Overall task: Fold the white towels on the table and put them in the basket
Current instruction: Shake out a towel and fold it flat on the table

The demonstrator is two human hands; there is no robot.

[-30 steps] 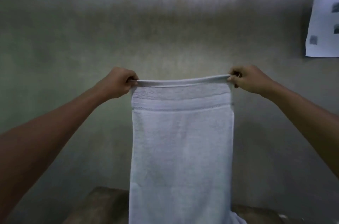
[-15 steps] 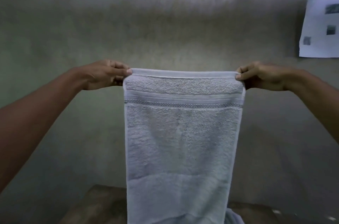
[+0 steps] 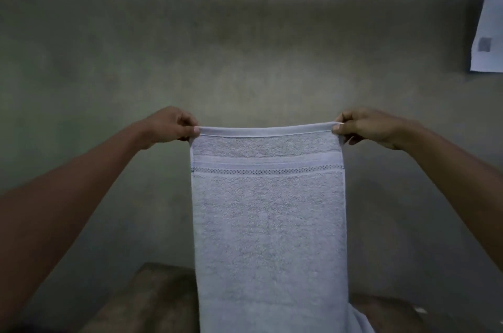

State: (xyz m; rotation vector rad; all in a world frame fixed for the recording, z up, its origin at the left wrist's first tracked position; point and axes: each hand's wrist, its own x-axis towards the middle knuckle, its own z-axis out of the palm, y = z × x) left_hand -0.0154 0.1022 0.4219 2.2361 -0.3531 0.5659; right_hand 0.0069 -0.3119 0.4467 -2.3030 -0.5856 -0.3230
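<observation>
A white towel hangs straight down in front of me, stretched flat by its top hem at chest height. My left hand pinches the top left corner. My right hand pinches the top right corner. The towel has a woven band with a dotted line just below the hem. Its lower end runs out of the frame at the bottom. More white cloth peeks out low on the right behind it. No basket is in view.
A dark wooden table shows at the bottom, mostly hidden behind the towel. A plain grey-green wall fills the background. A white paper sheet hangs on the wall at the upper right.
Both hands have kept their pinch on the top corners. The towel's top edge has drawn a little narrower and now sits slightly higher against the wall; the view has shifted left.
</observation>
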